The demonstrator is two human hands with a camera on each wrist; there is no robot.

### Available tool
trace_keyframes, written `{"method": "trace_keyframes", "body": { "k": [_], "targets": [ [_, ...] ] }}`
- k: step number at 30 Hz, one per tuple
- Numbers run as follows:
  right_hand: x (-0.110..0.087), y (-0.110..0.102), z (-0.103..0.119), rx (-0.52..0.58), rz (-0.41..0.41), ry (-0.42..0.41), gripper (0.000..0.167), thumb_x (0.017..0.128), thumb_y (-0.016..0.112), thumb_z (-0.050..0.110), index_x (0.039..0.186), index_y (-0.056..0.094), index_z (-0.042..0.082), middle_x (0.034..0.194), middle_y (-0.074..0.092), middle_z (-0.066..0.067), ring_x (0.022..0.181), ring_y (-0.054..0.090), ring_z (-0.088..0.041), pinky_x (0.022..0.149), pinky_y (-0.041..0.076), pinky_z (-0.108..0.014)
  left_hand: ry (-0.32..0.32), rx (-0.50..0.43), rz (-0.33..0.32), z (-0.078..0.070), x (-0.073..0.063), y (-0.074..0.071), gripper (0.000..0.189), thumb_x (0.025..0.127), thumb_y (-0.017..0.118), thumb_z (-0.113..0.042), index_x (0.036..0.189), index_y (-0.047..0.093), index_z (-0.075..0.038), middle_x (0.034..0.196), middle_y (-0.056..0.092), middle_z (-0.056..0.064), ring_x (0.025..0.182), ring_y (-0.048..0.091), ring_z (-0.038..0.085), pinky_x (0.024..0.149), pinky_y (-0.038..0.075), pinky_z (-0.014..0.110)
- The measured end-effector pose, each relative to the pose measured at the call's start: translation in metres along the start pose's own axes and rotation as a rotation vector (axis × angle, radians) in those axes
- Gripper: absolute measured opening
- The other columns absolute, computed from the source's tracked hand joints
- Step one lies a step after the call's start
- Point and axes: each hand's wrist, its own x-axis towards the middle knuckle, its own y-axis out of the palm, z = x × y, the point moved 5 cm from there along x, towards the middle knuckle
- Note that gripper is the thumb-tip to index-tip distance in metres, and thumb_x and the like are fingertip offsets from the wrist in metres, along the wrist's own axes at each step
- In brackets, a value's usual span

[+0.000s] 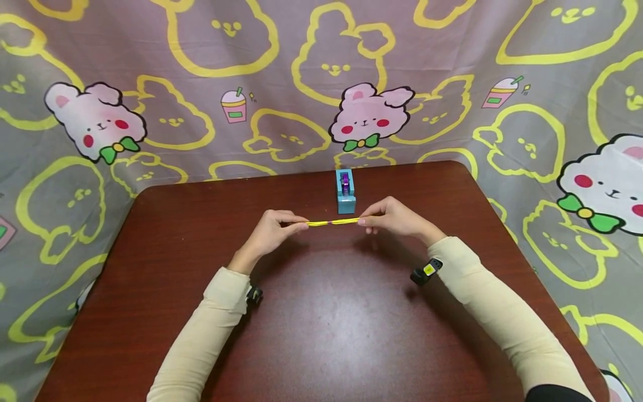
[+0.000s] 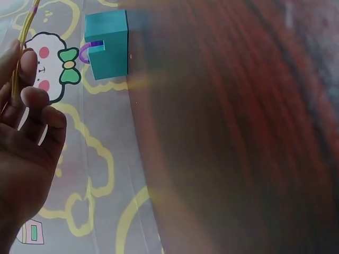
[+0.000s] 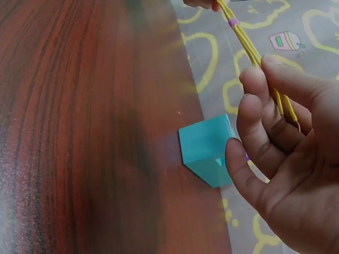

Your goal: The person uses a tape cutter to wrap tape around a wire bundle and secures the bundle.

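Observation:
A thin bundle of yellow cords (image 1: pixel 345 221) is stretched level between the two hands, above the table. A narrow purple tape band (image 3: pixel 233 21) wraps its middle. My left hand (image 1: pixel 266 233) pinches one end between thumb and fingers; in the left wrist view, cord (image 2: pixel 26 24) runs up past those fingertips. My right hand (image 1: pixel 399 219) pinches the other end, and in the right wrist view folded cord ends (image 3: pixel 286 108) stick out below the thumb. Just beyond the bundle stands a blue tape dispenser (image 1: pixel 346 204) with a purple tape roll (image 1: pixel 345 181).
The dark red-brown wooden table (image 1: pixel 321 324) spreads under both forearms. A patterned curtain (image 1: pixel 291 95) hangs behind the table and along its sides. The dispenser stands near the table's back edge. A wrist camera (image 1: pixel 427 271) sits at each sleeve cuff.

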Motion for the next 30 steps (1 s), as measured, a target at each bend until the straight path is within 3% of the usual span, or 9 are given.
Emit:
{"method": "trace_keyframes", "body": {
  "k": [7, 12, 16, 22, 30],
  "targets": [
    [0.001, 0.000, -0.003, 0.036, -0.016, 0.000, 0.022, 0.097, 0.069, 0.017, 0.102, 0.075, -0.004, 0.081, 0.066, -0.030, 0.069, 0.063, -0.023, 0.069, 0.056, -0.047, -0.119, -0.033, -0.019, 0.006, -0.002, -0.003, 0.017, 0.086, 0.081, -0.011, 0.101, 0.079, -0.004, 0.093, 0.075, 0.006, 0.088, 0.065, 0.017, 0.077, 0.049, 0.028],
    [0.003, -0.001, -0.004, 0.041, -0.032, -0.004, 0.027, 0.098, 0.069, 0.018, 0.103, 0.074, -0.008, 0.077, 0.067, -0.024, 0.067, 0.062, -0.023, 0.068, 0.055, -0.048, -0.186, -0.066, -0.017, -0.006, -0.007, -0.009, 0.019, 0.086, 0.081, -0.007, 0.103, 0.078, 0.001, 0.092, 0.074, 0.009, 0.080, 0.059, 0.015, 0.069, 0.047, 0.023],
    [0.005, -0.001, -0.005, 0.044, -0.043, -0.010, 0.027, 0.098, 0.069, 0.018, 0.104, 0.074, -0.008, 0.077, 0.069, -0.017, 0.070, 0.063, -0.025, 0.070, 0.055, -0.049, -0.169, -0.077, -0.016, -0.021, -0.010, -0.014, 0.020, 0.087, 0.079, -0.004, 0.104, 0.076, 0.004, 0.093, 0.074, 0.010, 0.081, 0.060, 0.013, 0.070, 0.047, 0.023],
    [0.009, 0.001, -0.005, 0.032, -0.031, -0.008, 0.027, 0.098, 0.068, 0.018, 0.105, 0.073, -0.007, 0.078, 0.070, -0.014, 0.072, 0.063, -0.025, 0.071, 0.056, -0.047, -0.162, -0.083, -0.047, -0.019, -0.011, -0.022, 0.019, 0.088, 0.078, -0.005, 0.105, 0.077, 0.003, 0.098, 0.075, 0.013, 0.089, 0.064, 0.011, 0.076, 0.050, 0.026],
    [0.012, 0.006, -0.005, 0.035, -0.035, 0.023, 0.026, 0.098, 0.069, 0.018, 0.105, 0.073, -0.007, 0.079, 0.069, -0.016, 0.072, 0.063, -0.025, 0.072, 0.055, -0.047, -0.178, -0.155, -0.116, -0.007, -0.015, -0.033, 0.018, 0.090, 0.074, -0.001, 0.106, 0.074, 0.009, 0.088, 0.075, 0.015, 0.069, 0.062, 0.007, 0.061, 0.051, 0.025]
  ]
}}
